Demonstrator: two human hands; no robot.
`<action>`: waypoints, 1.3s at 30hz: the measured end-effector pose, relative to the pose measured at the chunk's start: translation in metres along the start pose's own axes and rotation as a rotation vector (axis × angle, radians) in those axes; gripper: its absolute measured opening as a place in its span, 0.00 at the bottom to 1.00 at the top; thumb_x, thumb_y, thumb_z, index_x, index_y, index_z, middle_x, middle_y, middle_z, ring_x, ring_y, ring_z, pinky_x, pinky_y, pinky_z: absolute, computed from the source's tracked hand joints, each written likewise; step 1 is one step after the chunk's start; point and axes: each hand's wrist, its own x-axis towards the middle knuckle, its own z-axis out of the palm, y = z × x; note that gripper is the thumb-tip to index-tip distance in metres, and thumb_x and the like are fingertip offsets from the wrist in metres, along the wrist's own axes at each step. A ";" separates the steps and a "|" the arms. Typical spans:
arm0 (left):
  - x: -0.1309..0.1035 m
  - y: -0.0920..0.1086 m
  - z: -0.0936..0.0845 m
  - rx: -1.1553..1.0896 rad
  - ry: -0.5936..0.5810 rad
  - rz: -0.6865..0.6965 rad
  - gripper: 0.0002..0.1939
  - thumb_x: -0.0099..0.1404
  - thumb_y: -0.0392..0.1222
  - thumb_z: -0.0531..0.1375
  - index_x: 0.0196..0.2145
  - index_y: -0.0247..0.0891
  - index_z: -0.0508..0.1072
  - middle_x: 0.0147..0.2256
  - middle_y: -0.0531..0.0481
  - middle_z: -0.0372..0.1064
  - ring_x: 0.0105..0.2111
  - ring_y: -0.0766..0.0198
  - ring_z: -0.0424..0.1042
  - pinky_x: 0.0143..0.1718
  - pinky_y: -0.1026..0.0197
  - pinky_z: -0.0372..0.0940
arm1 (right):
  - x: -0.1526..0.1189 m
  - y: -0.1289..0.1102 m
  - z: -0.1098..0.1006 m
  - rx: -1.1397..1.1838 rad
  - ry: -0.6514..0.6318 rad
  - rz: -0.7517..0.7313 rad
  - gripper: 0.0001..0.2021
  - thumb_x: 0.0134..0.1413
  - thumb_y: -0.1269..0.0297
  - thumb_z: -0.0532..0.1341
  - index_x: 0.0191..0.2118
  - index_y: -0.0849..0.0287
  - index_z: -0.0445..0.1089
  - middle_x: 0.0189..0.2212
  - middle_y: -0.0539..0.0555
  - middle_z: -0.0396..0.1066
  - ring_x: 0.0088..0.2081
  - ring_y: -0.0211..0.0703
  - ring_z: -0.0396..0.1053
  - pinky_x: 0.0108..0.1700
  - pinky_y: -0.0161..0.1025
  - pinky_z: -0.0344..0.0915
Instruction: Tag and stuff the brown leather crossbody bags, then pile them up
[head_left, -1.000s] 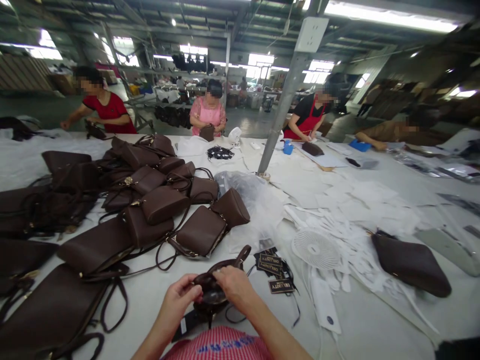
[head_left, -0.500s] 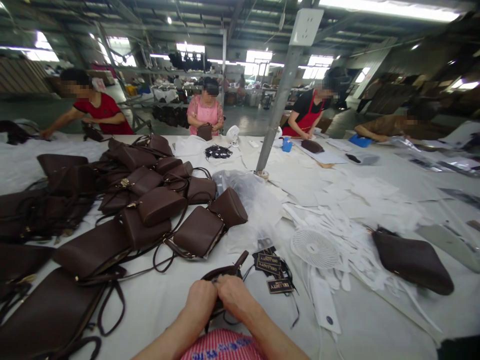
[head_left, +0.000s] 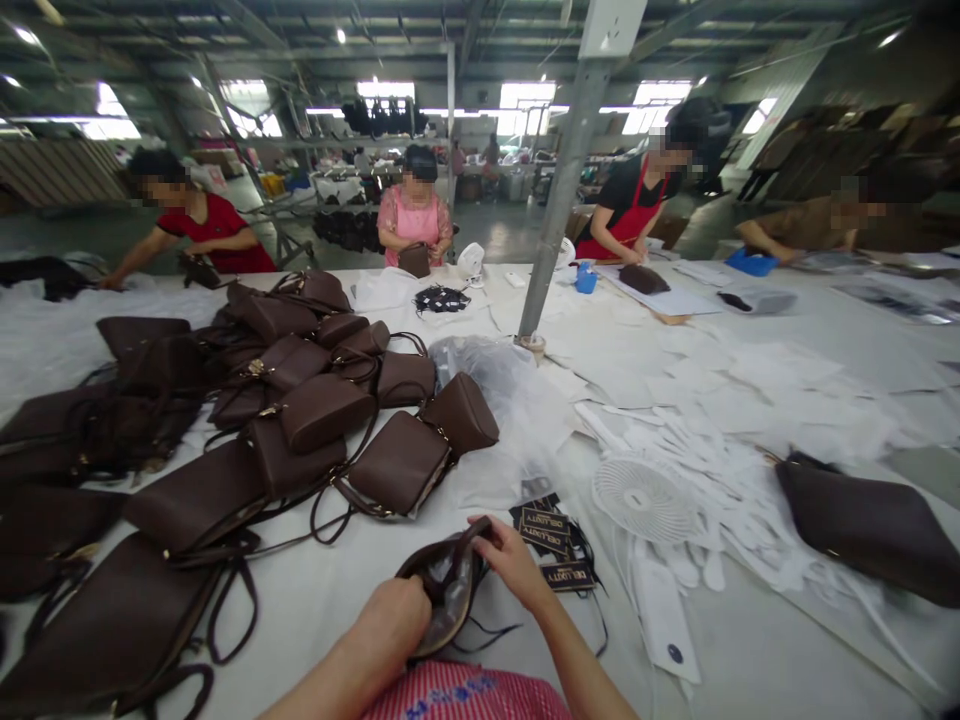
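Note:
Right in front of me a dark brown handbag [head_left: 454,598] gapes upward, its shiny grey lining showing. My left hand [head_left: 396,612] is closed on the bag's near left rim, with the fingertips hidden in the opening. On the far right side, my right hand [head_left: 510,562] pinches a brown strap end at the bag's edge. Thin black cords trail from the bag toward the right. Just beyond my right hand lie black hang tags [head_left: 546,530] with gold lettering and black strings.
Brown handbags [head_left: 330,410] are heaped to the left. A white fan [head_left: 645,497] lies at right among white strips, with another brown bag [head_left: 862,520] beyond it. Clear plastic bags [head_left: 495,390] lie by a metal post [head_left: 559,200]. Several co-workers stand across the table.
My hands were together at the bag's top and have now parted. The bag's mouth has spread open, with my right hand moved up and right to the strap end.

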 end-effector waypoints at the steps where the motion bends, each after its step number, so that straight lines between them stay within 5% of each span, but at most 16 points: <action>1: -0.009 0.001 -0.014 -0.011 0.032 -0.070 0.16 0.62 0.28 0.49 0.36 0.33 0.76 0.35 0.39 0.75 0.35 0.54 0.75 0.36 0.56 0.68 | 0.000 -0.001 0.005 -0.042 0.017 -0.071 0.14 0.52 0.59 0.59 0.44 0.58 0.72 0.37 0.55 0.75 0.40 0.48 0.72 0.43 0.43 0.67; 4: -0.020 0.012 -0.050 -0.241 0.227 -0.146 0.12 0.64 0.33 0.51 0.41 0.38 0.72 0.41 0.45 0.72 0.40 0.59 0.72 0.42 0.61 0.65 | -0.005 -0.004 0.018 -0.193 0.054 -0.218 0.12 0.55 0.65 0.56 0.43 0.56 0.73 0.40 0.56 0.74 0.44 0.48 0.70 0.48 0.44 0.65; 7: -0.009 0.027 -0.060 -0.434 0.358 -0.125 0.16 0.64 0.40 0.55 0.50 0.39 0.67 0.47 0.45 0.70 0.46 0.58 0.68 0.48 0.60 0.61 | -0.009 -0.006 0.023 -0.267 0.028 -0.261 0.15 0.55 0.70 0.53 0.46 0.55 0.72 0.38 0.55 0.73 0.41 0.46 0.70 0.46 0.42 0.65; 11: 0.004 0.032 -0.047 -0.545 0.261 -0.140 0.11 0.64 0.41 0.53 0.43 0.40 0.71 0.39 0.48 0.74 0.39 0.59 0.71 0.41 0.62 0.62 | -0.015 -0.004 0.017 -0.217 -0.058 -0.194 0.14 0.54 0.70 0.54 0.44 0.56 0.72 0.37 0.55 0.72 0.41 0.45 0.68 0.46 0.43 0.65; 15: -0.010 0.015 -0.036 -0.531 0.251 -0.182 0.13 0.67 0.42 0.49 0.35 0.40 0.73 0.35 0.49 0.74 0.37 0.60 0.71 0.40 0.63 0.61 | -0.025 0.004 0.002 0.029 -0.277 0.011 0.18 0.49 0.62 0.62 0.48 0.55 0.71 0.38 0.52 0.70 0.39 0.43 0.68 0.43 0.41 0.65; 18: -0.025 0.008 -0.029 -0.522 0.239 -0.177 0.12 0.65 0.39 0.50 0.40 0.42 0.73 0.38 0.51 0.75 0.40 0.60 0.71 0.43 0.62 0.61 | -0.032 0.007 -0.006 0.258 -0.431 0.184 0.30 0.44 0.57 0.67 0.55 0.53 0.65 0.38 0.50 0.67 0.33 0.38 0.67 0.36 0.37 0.65; 23: -0.038 0.012 -0.009 -0.471 0.265 -0.076 0.16 0.64 0.41 0.53 0.50 0.44 0.67 0.44 0.49 0.72 0.43 0.59 0.70 0.46 0.59 0.61 | -0.040 -0.002 -0.010 0.300 -0.567 0.243 0.27 0.43 0.59 0.68 0.52 0.56 0.68 0.38 0.52 0.70 0.36 0.41 0.68 0.39 0.39 0.66; 26: -0.038 0.018 0.000 -0.366 0.281 -0.054 0.29 0.57 0.47 0.61 0.56 0.41 0.61 0.49 0.43 0.69 0.47 0.52 0.67 0.50 0.52 0.59 | -0.044 -0.012 -0.007 0.114 -0.463 0.100 0.24 0.40 0.66 0.67 0.48 0.55 0.69 0.38 0.51 0.71 0.39 0.44 0.68 0.44 0.42 0.65; 29: -0.034 0.024 0.002 -0.244 0.292 -0.096 0.22 0.57 0.45 0.62 0.49 0.41 0.65 0.43 0.45 0.69 0.43 0.53 0.67 0.46 0.51 0.61 | -0.047 -0.018 0.004 -0.022 -0.338 -0.055 0.13 0.44 0.71 0.62 0.39 0.56 0.71 0.37 0.51 0.72 0.44 0.45 0.67 0.50 0.43 0.62; 32: -0.031 0.029 -0.001 -0.138 0.313 -0.090 0.15 0.59 0.40 0.58 0.45 0.40 0.66 0.41 0.45 0.66 0.41 0.53 0.66 0.44 0.52 0.62 | -0.050 -0.016 0.018 0.014 -0.214 -0.071 0.14 0.47 0.70 0.60 0.42 0.56 0.68 0.34 0.50 0.71 0.40 0.43 0.69 0.47 0.42 0.64; 39: -0.021 0.029 0.005 -0.125 0.305 -0.003 0.24 0.62 0.29 0.48 0.55 0.40 0.58 0.47 0.43 0.65 0.46 0.55 0.65 0.48 0.54 0.61 | -0.052 -0.007 0.021 -0.053 0.015 -0.140 0.15 0.46 0.70 0.57 0.42 0.57 0.68 0.37 0.53 0.69 0.36 0.42 0.71 0.42 0.40 0.68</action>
